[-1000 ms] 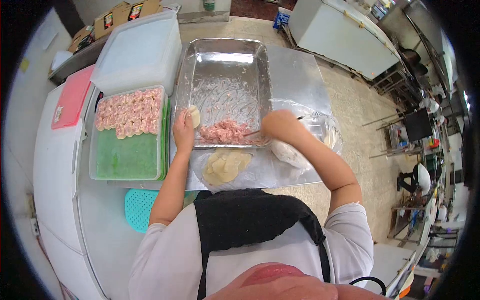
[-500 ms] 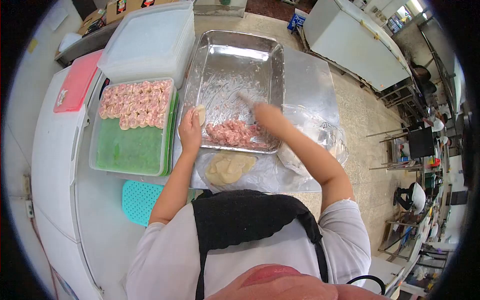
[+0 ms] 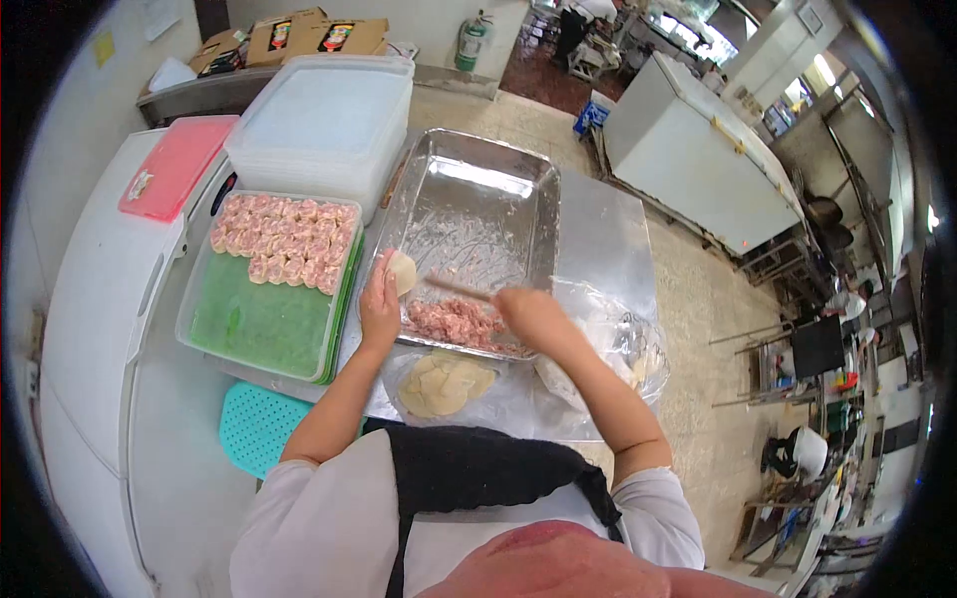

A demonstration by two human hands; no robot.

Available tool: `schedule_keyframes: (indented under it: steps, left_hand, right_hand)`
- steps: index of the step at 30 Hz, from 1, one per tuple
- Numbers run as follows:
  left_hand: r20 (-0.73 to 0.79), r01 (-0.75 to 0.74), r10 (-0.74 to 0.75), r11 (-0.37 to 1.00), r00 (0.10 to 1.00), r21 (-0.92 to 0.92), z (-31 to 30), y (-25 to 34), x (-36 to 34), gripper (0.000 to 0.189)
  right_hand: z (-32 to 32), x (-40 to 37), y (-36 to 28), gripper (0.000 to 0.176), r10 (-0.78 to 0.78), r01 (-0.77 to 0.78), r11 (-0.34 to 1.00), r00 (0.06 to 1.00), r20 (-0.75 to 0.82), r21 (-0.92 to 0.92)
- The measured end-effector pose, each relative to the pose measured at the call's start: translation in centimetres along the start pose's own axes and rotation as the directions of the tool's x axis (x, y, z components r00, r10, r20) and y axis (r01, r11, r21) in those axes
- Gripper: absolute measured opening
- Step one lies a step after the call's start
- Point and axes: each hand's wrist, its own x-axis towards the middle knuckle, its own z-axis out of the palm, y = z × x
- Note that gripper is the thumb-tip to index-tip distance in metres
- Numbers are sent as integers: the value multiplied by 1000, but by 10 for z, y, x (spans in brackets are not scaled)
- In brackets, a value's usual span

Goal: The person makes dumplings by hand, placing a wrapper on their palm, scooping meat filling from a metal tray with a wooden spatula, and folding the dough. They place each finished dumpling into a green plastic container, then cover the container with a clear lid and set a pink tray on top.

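Apron [image 3: 478, 468]: black, closest to the camera, against the near edge of the steel table [image 3: 603, 249].
Wrapper stack [image 3: 444, 384]: pale round skins on a plastic sheet at the table's near edge, just in front of the tray.
Teal mat [image 3: 257, 424]: perforated, at the near left, below the green-lined box.
Plastic bag [image 3: 623, 349]: clear and crumpled, near the table's near right corner, beside the right forearm.
Left hand [image 3: 379, 307]: at the tray's near left corner, fingers curled up to cup one wrapper [image 3: 401, 271], which lies open and faces the tray.
Right hand [image 3: 528, 314]: over the tray's near right part, closed around a thin stick [image 3: 459, 289] whose tip reaches leftward and ends just beside the held wrapper.
Filling [image 3: 454, 321]: pink mince heaped along the tray's near wall, between the two hands.
Tray [image 3: 478, 199]: steel and deep, smeared but otherwise bare over its far half.
Change: a second ago the stick was dug into the mince at the near right. Half a second ago the right hand swept, blurred, above the heap. Now the stick points at the wrapper, while the left hand has kept its place at the corner.
Reading: the scoop looks finished and the loading of this wrapper is under way. Whether mince sits on the tip is too small to tell.
Green-lined box [image 3: 254, 324]: left of the tray, with filled dumplings [image 3: 289, 249] in rows across its far half.
Lidded boxes [image 3: 319, 115]: a translucent stack beyond it.
Red lid [image 3: 177, 164]: on the white freezer top, far left.
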Motion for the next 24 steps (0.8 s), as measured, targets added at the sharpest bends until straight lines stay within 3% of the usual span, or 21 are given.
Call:
schedule_keyframes:
  steps: [3,5,7,10,14,16,21,23,24]
  left_hand:
    - [-18,-40,39,997,999,-59,2,-10,2,28]
    - [5,-21,22,994,1000,-106,1,-7,0,27]
    - [73,84,-76,989,994,-118,-3,-1,1,24]
    - [26,-34,34,999,999,-21,1,-5,2,21]
    - [6,-24,24,999,1000,-24,0,6,2,19]
    - [-25,89,-89,996,996,-9,2,11,2,20]
    - [-114,45,-31,992,993,116,9,-5,0,25]
    - [-117,54,-38,989,992,135,8,-8,-1,26]
    - [-124,46,-27,987,992,153,9,-8,0,25]
  right_hand:
    - [36,-3,4,22,-98,96,995,992,83,26]
    - [52,1,44,22,-73,77,997,993,95,-31]
    - [39,5,52,23,-45,65,988,989,144,-139]
    - [-3,-3,28,14,-69,91,962,993,93,-258]
    - [29,-3,17,14,-206,189,945,978,-37,-267]
    - [47,-10,11,21,-204,210,965,978,52,-155]
    - [62,-22,27,28,-170,172,985,981,94,-19]
    - [59,-21,38,33,-173,158,964,983,57,213]
    - [55,-19,41,33,-174,157,963,983,63,218]
